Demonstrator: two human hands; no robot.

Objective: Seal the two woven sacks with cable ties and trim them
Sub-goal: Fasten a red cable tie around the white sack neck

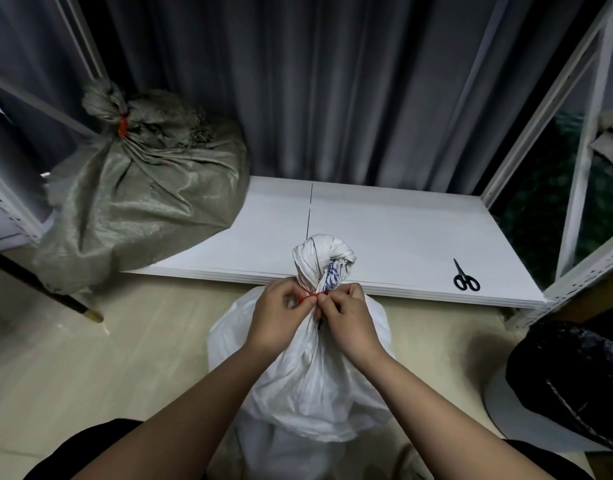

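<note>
Red cable tie [312, 295] sits around the gathered neck of the white woven sack [308, 368], directly between the two hands. Left hand [275, 315] pinches the tie's end on its side of the neck, fingers curled in tight. Right hand [346, 315] pinches the other side, thumb and forefinger closed on the tie, knuckles touching the sack. The twisted topknot of the white sack stands upright just beyond the fingertips.

Step in hand, by my judgement: cinching the tie on the second sack. The grey-green woven sack [142, 202], far off beyond the left hand, already carries a red tie [122, 125] at its neck; whether that one is trimmed I cannot tell.

Scissors [465, 278] lie closed on the white board [384, 230], beyond and well apart from the right hand.

Next move calls for: pull the tail fully snug while the other hand keeps the neck bunched, then free the right hand to reach the scissors and clip the tail.
</note>
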